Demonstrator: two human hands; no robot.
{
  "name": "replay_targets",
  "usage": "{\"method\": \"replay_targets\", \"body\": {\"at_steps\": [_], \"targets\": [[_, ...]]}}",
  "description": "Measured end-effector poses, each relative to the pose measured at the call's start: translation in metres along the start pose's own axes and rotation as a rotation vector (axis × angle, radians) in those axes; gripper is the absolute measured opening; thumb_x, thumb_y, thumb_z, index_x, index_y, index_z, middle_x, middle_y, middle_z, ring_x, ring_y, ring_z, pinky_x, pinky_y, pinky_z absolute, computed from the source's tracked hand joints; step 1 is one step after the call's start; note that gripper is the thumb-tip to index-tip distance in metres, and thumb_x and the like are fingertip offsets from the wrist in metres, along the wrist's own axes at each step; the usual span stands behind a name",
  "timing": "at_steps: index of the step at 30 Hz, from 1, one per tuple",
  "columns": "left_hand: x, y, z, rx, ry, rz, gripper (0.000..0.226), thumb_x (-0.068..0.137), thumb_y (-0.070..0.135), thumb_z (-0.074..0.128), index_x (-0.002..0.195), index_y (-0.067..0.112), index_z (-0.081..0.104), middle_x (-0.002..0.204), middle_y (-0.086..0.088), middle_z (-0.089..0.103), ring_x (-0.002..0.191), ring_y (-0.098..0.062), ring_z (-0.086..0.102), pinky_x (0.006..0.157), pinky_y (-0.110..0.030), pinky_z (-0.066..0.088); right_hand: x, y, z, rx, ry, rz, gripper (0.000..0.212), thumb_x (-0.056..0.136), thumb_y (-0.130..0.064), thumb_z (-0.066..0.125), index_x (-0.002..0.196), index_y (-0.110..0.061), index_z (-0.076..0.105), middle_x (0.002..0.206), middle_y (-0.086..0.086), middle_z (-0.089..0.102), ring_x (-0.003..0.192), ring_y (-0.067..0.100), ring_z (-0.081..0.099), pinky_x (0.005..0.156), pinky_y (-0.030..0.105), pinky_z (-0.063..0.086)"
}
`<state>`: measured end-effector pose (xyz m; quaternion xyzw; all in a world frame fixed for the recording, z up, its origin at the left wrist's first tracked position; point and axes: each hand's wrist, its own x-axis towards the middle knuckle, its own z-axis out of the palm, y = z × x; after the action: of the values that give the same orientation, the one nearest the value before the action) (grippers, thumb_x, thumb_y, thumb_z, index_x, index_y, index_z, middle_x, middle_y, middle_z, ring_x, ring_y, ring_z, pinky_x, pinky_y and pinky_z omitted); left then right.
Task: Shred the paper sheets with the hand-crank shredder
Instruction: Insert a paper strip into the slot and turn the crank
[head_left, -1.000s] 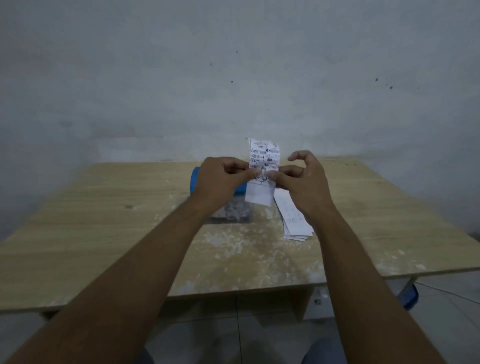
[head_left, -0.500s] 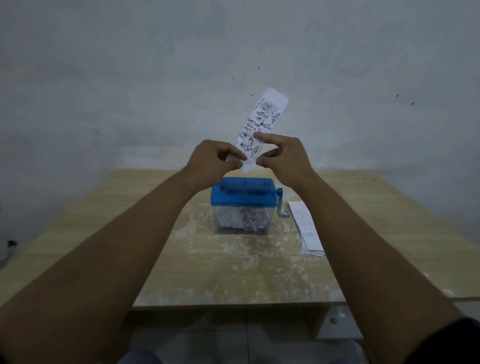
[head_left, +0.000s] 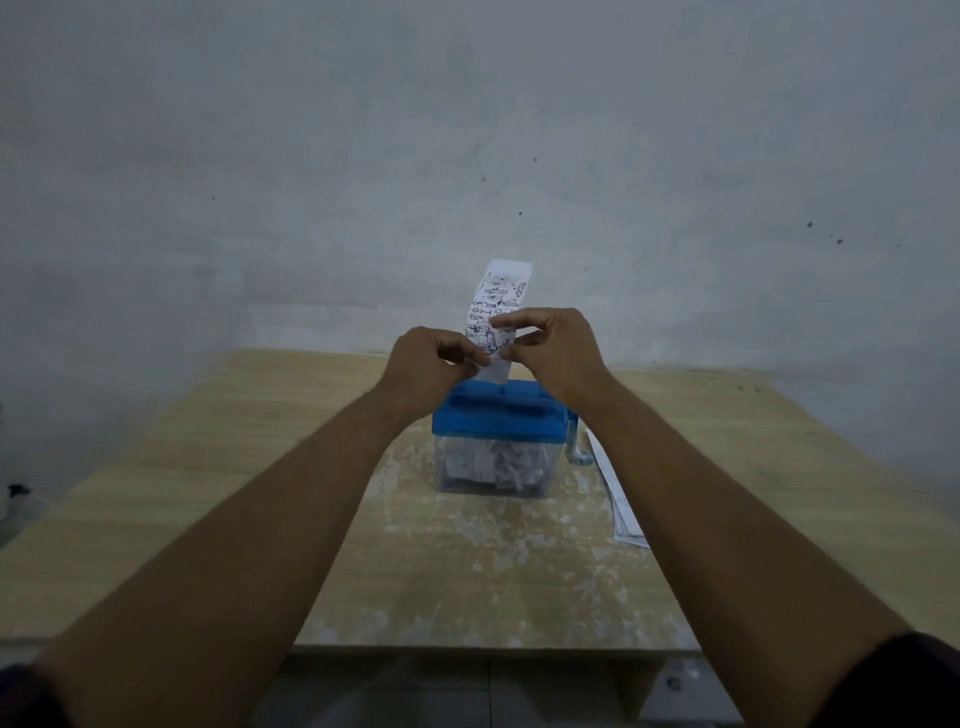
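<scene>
A narrow printed paper strip (head_left: 500, 296) stands upright just above the shredder, its lower edge near the blue lid. My left hand (head_left: 428, 364) pinches its lower left edge and my right hand (head_left: 558, 345) pinches its right edge. The hand-crank shredder (head_left: 498, 439) has a blue lid over a clear bin holding paper shreds. Its blue crank (head_left: 576, 447) sticks out on the right side, partly hidden by my right forearm. A stack of paper sheets (head_left: 621, 512) lies on the table right of the shredder.
The wooden table (head_left: 234, 467) stands against a grey wall (head_left: 467, 156), its top scuffed white around the shredder. A tiled floor shows below the table's front edge.
Both hands lowered the strip from above the shredder down to the blue lid. One second ago they held it folded in front of the shredder; it has since been straightened.
</scene>
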<state>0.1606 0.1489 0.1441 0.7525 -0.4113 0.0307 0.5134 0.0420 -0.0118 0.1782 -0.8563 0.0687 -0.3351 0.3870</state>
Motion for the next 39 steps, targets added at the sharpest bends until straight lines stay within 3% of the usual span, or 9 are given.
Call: {"method": "replay_targets", "body": {"at_steps": [5, 8, 13, 17, 22, 25, 28, 33, 39], "targets": [[-0.004, -0.008, 0.007, -0.030, -0.039, -0.051, 0.026, 0.085, -0.003, 0.083, 0.086, 0.023, 0.084, 0.088, 0.009, 0.080, 0.084, -0.005, 0.076, 0.088, -0.020, 0.060, -0.002, 0.010, 0.003, -0.021, -0.012, 0.013, 0.038, 0.084, 0.004, 0.081, 0.108, -0.025, 0.083, 0.097, -0.008, 0.080, 0.072, 0.010, 0.076, 0.074, 0.022, 0.060], [-0.005, -0.014, 0.011, -0.034, -0.045, -0.060, 0.023, 0.085, -0.002, 0.084, 0.087, 0.021, 0.085, 0.088, 0.008, 0.081, 0.085, -0.007, 0.076, 0.090, -0.022, 0.061, -0.003, 0.017, 0.004, -0.036, -0.017, 0.019, 0.040, 0.083, 0.004, 0.081, 0.109, -0.026, 0.083, 0.098, -0.009, 0.080, 0.075, 0.013, 0.078, 0.082, 0.027, 0.063], [-0.004, -0.016, 0.018, -0.048, -0.078, -0.003, 0.010, 0.088, 0.018, 0.086, 0.097, 0.023, 0.086, 0.093, 0.013, 0.081, 0.092, 0.003, 0.072, 0.084, -0.011, 0.052, -0.004, 0.023, 0.004, 0.019, -0.030, 0.035, 0.040, 0.083, 0.006, 0.081, 0.110, -0.023, 0.083, 0.103, -0.009, 0.080, 0.075, 0.016, 0.078, 0.083, 0.027, 0.063], [-0.007, -0.014, 0.025, -0.108, -0.125, -0.029, 0.024, 0.082, 0.038, 0.091, 0.103, 0.026, 0.086, 0.098, 0.018, 0.080, 0.097, 0.010, 0.069, 0.081, 0.002, 0.044, -0.004, 0.025, 0.004, 0.044, -0.039, 0.064, 0.042, 0.084, 0.009, 0.074, 0.113, -0.021, 0.081, 0.109, -0.007, 0.078, 0.076, 0.013, 0.078, 0.080, 0.022, 0.060], [-0.011, -0.019, 0.035, -0.105, -0.082, -0.016, 0.034, 0.073, 0.041, 0.097, 0.102, 0.029, 0.086, 0.096, 0.019, 0.080, 0.093, 0.008, 0.071, 0.084, -0.006, 0.050, -0.009, 0.038, 0.002, 0.012, -0.050, 0.013, 0.043, 0.088, -0.003, 0.078, 0.120, -0.031, 0.076, 0.118, -0.012, 0.074, 0.092, 0.009, 0.074, 0.084, 0.027, 0.061], [-0.015, -0.021, 0.038, -0.126, -0.055, 0.001, 0.032, 0.074, 0.042, 0.095, 0.102, 0.030, 0.086, 0.097, 0.019, 0.080, 0.094, 0.006, 0.071, 0.082, -0.006, 0.051, -0.021, 0.052, -0.004, -0.099, 0.082, 0.024, 0.031, 0.097, -0.019, 0.069, 0.122, -0.038, 0.073, 0.114, -0.022, 0.073, 0.100, 0.001, 0.067, 0.083, 0.018, 0.055], [-0.018, -0.023, 0.040, -0.179, -0.042, -0.007, 0.030, 0.074, 0.038, 0.096, 0.101, 0.028, 0.086, 0.100, 0.017, 0.080, 0.096, 0.004, 0.071, 0.081, -0.008, 0.053, -0.052, 0.077, -0.008, -0.126, 0.271, 0.154, 0.023, 0.105, -0.021, 0.057, 0.117, -0.030, 0.074, 0.108, -0.018, 0.072, 0.093, -0.001, 0.064, 0.074, 0.012, 0.047], [-0.019, -0.025, 0.042, -0.186, -0.040, -0.013, 0.028, 0.075, 0.035, 0.095, 0.101, 0.027, 0.086, 0.104, 0.014, 0.079, 0.098, 0.003, 0.070, 0.080, -0.011, 0.055, -0.106, 0.122, 0.001, -0.179, 0.263, 0.496, 0.030, 0.110, -0.032, 0.048, 0.094, -0.015, 0.066, 0.093, 0.002, 0.073, 0.085, 0.021, 0.068, 0.076, 0.033, 0.050], [-0.019, -0.025, 0.043, -0.209, -0.040, -0.042, 0.026, 0.076, 0.035, 0.094, 0.099, 0.027, 0.087, 0.104, 0.011, 0.079, 0.096, -0.002, 0.072, 0.080, -0.018, 0.059, -0.121, 0.113, 0.001, -0.083, 0.322, 0.457, 0.034, 0.109, -0.027, 0.049, 0.086, -0.008, 0.064, 0.078, 0.007, 0.068, 0.070, 0.023, 0.062, 0.067, 0.038, 0.048]]}}
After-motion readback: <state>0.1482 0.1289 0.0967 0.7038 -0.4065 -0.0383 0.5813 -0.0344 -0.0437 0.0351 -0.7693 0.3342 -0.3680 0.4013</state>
